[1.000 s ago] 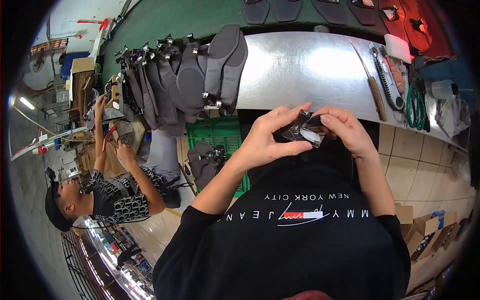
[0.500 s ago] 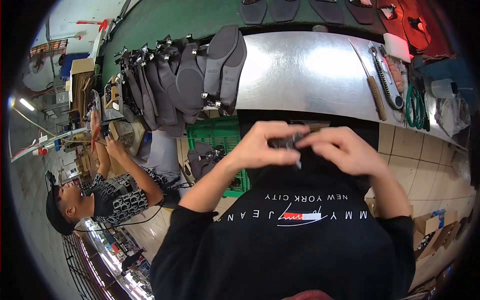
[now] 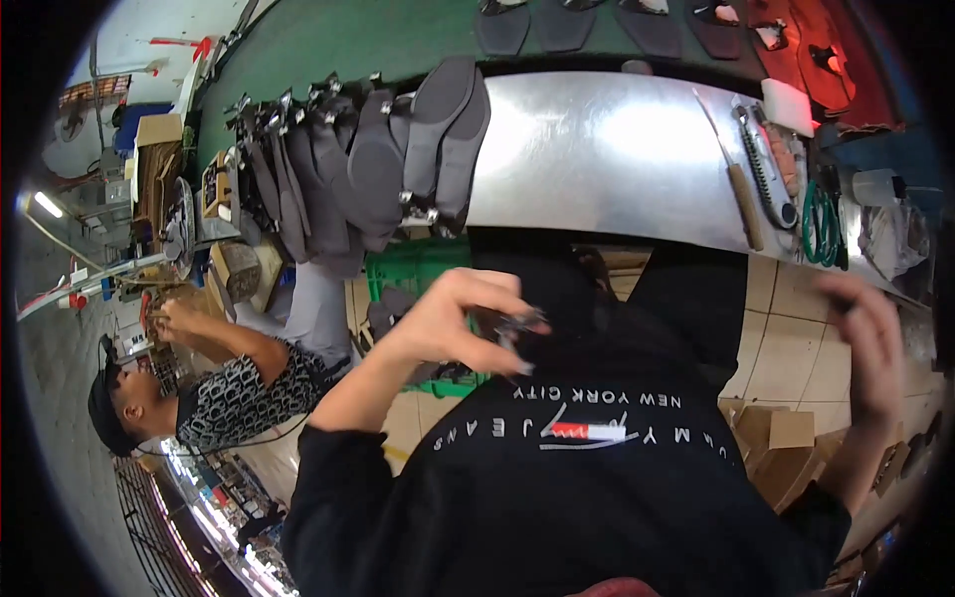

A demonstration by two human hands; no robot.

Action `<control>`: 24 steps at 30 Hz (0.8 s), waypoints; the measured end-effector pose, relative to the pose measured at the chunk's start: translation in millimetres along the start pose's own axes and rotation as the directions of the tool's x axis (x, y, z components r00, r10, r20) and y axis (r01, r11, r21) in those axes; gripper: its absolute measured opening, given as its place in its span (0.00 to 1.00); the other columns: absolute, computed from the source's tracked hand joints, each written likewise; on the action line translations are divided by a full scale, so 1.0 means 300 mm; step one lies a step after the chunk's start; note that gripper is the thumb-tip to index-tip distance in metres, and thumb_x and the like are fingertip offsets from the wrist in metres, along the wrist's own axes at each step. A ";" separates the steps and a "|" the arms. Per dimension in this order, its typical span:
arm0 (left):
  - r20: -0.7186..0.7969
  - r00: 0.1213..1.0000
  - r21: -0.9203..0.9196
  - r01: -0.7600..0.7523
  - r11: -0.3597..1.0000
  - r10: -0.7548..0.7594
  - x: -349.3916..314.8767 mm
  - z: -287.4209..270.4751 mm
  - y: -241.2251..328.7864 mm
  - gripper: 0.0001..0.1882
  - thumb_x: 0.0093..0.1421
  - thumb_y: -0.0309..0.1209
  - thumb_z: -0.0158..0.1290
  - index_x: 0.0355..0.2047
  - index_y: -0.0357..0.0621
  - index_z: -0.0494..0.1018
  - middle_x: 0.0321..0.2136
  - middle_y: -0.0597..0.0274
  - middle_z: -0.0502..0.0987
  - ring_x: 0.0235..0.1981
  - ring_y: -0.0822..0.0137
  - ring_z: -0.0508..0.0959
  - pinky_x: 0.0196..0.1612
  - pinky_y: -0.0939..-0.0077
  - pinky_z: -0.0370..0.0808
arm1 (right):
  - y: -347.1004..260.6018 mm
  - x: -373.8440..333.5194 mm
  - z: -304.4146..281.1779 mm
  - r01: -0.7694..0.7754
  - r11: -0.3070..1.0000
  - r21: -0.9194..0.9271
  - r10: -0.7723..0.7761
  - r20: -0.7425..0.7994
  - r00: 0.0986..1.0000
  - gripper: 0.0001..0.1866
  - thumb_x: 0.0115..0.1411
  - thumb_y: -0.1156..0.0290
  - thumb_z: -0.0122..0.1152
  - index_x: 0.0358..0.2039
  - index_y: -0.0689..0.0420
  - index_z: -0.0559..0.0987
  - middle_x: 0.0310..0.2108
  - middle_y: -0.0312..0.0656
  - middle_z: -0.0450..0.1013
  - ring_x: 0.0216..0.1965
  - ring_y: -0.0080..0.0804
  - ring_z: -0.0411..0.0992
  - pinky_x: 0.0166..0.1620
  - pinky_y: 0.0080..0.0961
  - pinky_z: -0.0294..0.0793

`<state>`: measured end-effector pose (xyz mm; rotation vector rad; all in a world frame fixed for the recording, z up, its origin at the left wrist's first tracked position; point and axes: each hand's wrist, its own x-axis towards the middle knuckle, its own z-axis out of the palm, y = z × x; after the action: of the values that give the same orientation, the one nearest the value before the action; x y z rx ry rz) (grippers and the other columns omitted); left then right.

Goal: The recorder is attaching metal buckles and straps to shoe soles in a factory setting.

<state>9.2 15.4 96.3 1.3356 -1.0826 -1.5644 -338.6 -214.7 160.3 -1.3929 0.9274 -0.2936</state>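
Observation:
My left hand (image 3: 448,323) is closed in front of my black shirt, its thumb and fingers around a small dark piece with a shiny silver ornament (image 3: 519,326). Its exact kind is hard to make out; motion blur and my fingers cover part of it. Off to the right, beyond the metal table's near edge, my right hand (image 3: 867,338) is raised with fingers loosely stretched out. It is slightly blurred, and nothing shows in it. Grey flat shoes (image 3: 378,164) with silver ornaments lie packed together at the table's left end, several with soles up.
The metal table (image 3: 597,149) carries an awl (image 3: 741,189), a box cutter (image 3: 766,169) and green-handled scissors (image 3: 821,224) at its right. Below the shoes is a green crate (image 3: 398,264). Cardboard boxes (image 3: 781,448) stand low right. A co-worker (image 3: 229,388) works at the left.
My hands have parted. The left drew back left with the small dark piece; the right swung far out to the right, away from it. The co-worker's hands have lowered.

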 end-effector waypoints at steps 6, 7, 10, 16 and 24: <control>-0.170 0.980 -0.363 -0.160 0.918 0.103 0.146 0.108 -0.054 0.20 0.45 0.24 0.67 0.39 0.39 0.73 0.41 0.62 0.73 0.43 0.72 0.72 0.49 0.77 0.68 | 0.141 0.199 0.148 -0.186 0.837 0.514 -0.078 0.450 0.890 0.22 0.69 0.63 0.45 0.55 0.68 0.65 0.39 0.53 0.74 0.40 0.39 0.76 0.43 0.31 0.79; -0.267 0.961 -0.416 -0.181 0.891 0.071 0.168 0.129 -0.054 0.21 0.44 0.23 0.67 0.38 0.42 0.71 0.42 0.61 0.73 0.45 0.71 0.72 0.52 0.75 0.67 | 0.150 0.226 0.192 -0.176 0.802 0.570 -0.061 0.372 0.926 0.22 0.68 0.63 0.45 0.55 0.67 0.65 0.40 0.53 0.73 0.37 0.37 0.76 0.42 0.31 0.79; -0.375 0.896 -0.336 -0.372 0.865 0.240 0.251 0.187 -0.015 0.22 0.43 0.27 0.69 0.34 0.42 0.68 0.44 0.59 0.71 0.47 0.66 0.73 0.52 0.69 0.69 | 0.212 0.278 0.238 -0.115 0.748 0.654 -0.077 0.257 0.963 0.21 0.67 0.65 0.46 0.55 0.65 0.65 0.44 0.52 0.72 0.37 0.37 0.75 0.43 0.36 0.79; -0.414 0.691 0.338 -0.487 0.805 0.592 0.468 0.297 0.001 0.18 0.50 0.25 0.63 0.41 0.42 0.71 0.46 0.56 0.70 0.51 0.60 0.70 0.54 0.70 0.64 | 0.160 0.424 0.354 0.216 0.705 0.676 -0.152 -0.154 0.976 0.15 0.66 0.67 0.50 0.48 0.61 0.75 0.39 0.36 0.76 0.36 0.23 0.74 0.42 0.17 0.72; -0.551 0.642 0.299 -0.445 0.844 0.533 0.471 0.286 0.033 0.19 0.54 0.20 0.57 0.49 0.34 0.74 0.38 0.58 0.76 0.40 0.70 0.75 0.45 0.79 0.70 | 0.164 0.421 0.350 0.301 0.631 0.715 -0.178 -0.244 0.953 0.27 0.68 0.61 0.48 0.64 0.56 0.61 0.45 0.36 0.72 0.36 0.16 0.65 0.40 0.17 0.65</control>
<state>-93.6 -111.6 68.4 1.3483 -1.0120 -0.5731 -201.8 -215.6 57.0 -0.7066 0.6088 -0.8980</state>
